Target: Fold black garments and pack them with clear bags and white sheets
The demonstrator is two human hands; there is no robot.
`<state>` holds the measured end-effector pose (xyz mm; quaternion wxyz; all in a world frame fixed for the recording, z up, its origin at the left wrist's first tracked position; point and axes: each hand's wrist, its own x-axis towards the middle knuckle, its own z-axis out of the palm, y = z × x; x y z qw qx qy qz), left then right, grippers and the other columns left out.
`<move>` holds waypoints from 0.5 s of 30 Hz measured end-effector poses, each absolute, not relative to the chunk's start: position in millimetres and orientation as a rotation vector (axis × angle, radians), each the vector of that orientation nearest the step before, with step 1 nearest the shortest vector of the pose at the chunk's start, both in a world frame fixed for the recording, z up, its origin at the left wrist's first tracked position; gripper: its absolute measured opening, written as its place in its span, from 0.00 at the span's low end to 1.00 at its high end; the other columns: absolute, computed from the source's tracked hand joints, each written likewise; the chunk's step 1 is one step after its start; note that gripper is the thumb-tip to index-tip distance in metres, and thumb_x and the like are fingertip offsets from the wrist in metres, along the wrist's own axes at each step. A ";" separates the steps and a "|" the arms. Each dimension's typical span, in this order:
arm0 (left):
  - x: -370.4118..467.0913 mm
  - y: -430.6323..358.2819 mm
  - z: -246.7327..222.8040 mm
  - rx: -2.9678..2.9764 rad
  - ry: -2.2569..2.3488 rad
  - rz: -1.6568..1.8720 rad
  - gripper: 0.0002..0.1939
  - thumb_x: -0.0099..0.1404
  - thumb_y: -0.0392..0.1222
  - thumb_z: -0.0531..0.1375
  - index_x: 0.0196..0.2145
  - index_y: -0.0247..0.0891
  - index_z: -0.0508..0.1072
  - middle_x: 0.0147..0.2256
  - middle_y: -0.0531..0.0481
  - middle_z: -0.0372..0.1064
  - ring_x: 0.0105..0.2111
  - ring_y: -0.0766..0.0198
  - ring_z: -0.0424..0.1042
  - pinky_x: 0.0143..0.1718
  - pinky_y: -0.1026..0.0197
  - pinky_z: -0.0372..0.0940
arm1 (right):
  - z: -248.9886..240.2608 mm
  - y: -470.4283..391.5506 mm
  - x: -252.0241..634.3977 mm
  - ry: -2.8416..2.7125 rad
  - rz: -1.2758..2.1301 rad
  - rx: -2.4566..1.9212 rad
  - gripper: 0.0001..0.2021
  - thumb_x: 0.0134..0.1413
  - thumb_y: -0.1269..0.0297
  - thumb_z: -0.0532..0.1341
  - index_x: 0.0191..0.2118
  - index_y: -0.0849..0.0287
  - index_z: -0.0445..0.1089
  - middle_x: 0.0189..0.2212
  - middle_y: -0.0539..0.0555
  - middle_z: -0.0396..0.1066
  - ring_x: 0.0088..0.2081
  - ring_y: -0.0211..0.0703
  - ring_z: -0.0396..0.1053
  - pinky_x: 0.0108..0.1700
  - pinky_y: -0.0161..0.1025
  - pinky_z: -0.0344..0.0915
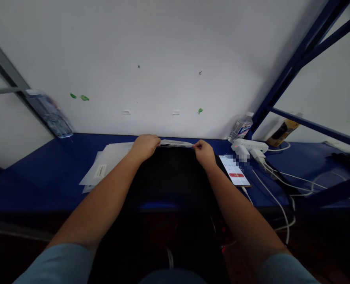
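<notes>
A thin white packet (176, 143) lies behind the far edge of a large black object (172, 177) in front of me. At the packet's left end, my left hand (146, 146) is closed on it with bent fingers. The fingertips of my right hand (203, 152) pinch its right end. White translucent sheets or bags (112, 159), one with a printed label, lie on the blue table beside my left forearm. What the black object is, I cannot tell; it is very dark.
The blue table (39, 173) meets a white wall. A phone (234, 170) on a cable, a white power strip (250, 145) with several cables and a water bottle (241, 128) stand right. Another bottle (51, 114) is at left. A blue metal frame (290, 75) rises at right.
</notes>
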<state>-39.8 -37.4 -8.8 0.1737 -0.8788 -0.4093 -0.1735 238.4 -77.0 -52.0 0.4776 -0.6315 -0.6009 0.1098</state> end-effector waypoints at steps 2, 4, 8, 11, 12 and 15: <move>-42.7 -34.0 -11.0 -2.518 -1.144 -0.528 0.10 0.69 0.36 0.56 0.30 0.39 0.74 0.33 0.47 0.76 0.32 0.59 0.73 0.34 0.59 0.61 | -53.9 -75.3 239.5 -1.464 0.274 -1.543 0.04 0.53 0.63 0.61 0.29 0.54 0.69 0.26 0.51 0.73 0.29 0.45 0.68 0.34 0.40 0.62; -44.5 -32.2 -12.0 -2.557 -1.118 -0.521 0.10 0.70 0.36 0.56 0.30 0.39 0.74 0.33 0.47 0.76 0.32 0.59 0.72 0.34 0.59 0.61 | -55.2 -74.5 240.1 -1.471 0.268 -1.545 0.04 0.55 0.63 0.60 0.30 0.55 0.69 0.27 0.52 0.73 0.29 0.45 0.68 0.35 0.41 0.64; -42.4 -36.3 -9.9 -2.582 -1.088 -0.490 0.09 0.70 0.36 0.57 0.32 0.38 0.74 0.34 0.47 0.75 0.34 0.59 0.73 0.32 0.59 0.60 | -54.4 -77.9 237.4 -1.596 0.103 -1.508 0.08 0.54 0.67 0.61 0.41 0.57 0.73 0.39 0.59 0.74 0.41 0.51 0.71 0.45 0.46 0.67; -34.7 -43.5 -8.6 -2.587 -1.007 -0.477 0.09 0.72 0.37 0.55 0.35 0.38 0.74 0.36 0.47 0.75 0.34 0.58 0.73 0.33 0.58 0.62 | -50.6 -84.8 230.1 -1.817 -0.083 -1.453 0.23 0.52 0.69 0.66 0.55 0.56 0.71 0.50 0.62 0.70 0.51 0.58 0.68 0.54 0.53 0.65; -31.3 -45.9 -8.9 -2.589 -0.966 -0.470 0.10 0.73 0.37 0.55 0.35 0.37 0.74 0.36 0.47 0.75 0.35 0.58 0.73 0.34 0.58 0.62 | -49.0 -87.2 226.7 -1.904 -0.123 -1.436 0.25 0.52 0.68 0.67 0.57 0.55 0.70 0.50 0.62 0.70 0.52 0.59 0.67 0.55 0.55 0.63; -20.9 -51.5 -11.5 -2.577 -0.848 -0.449 0.11 0.74 0.38 0.54 0.37 0.35 0.75 0.37 0.44 0.74 0.37 0.57 0.73 0.38 0.56 0.64 | -44.8 -91.9 216.1 -2.125 -0.190 -1.373 0.22 0.55 0.67 0.67 0.56 0.54 0.72 0.49 0.60 0.71 0.52 0.59 0.66 0.54 0.55 0.62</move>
